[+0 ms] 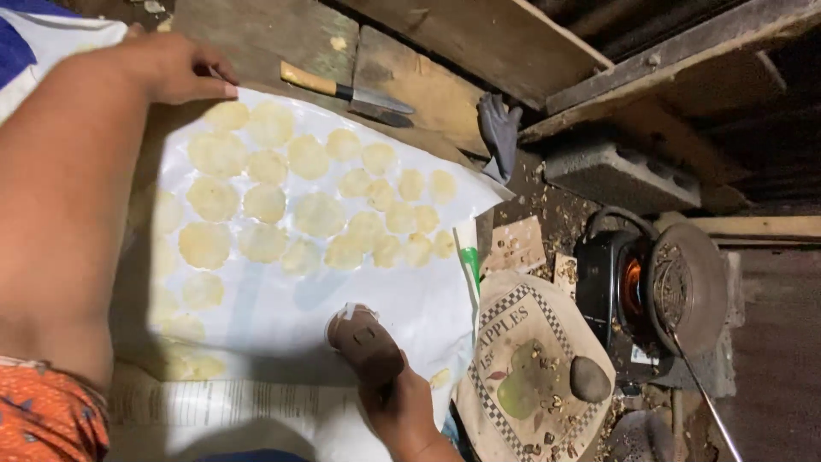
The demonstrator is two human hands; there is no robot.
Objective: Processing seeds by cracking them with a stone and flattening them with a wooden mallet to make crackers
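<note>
Left hand (175, 68) presses flat on the sheet's (402, 299) far edge, right hand (398, 406) clamps what looks like a brown press (366, 342) near the discs (282, 201)—one slip could smear them.

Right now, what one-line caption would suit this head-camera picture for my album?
Left hand steadies a white sheet of pale round discs while the right hand holds a brown tool.
</note>
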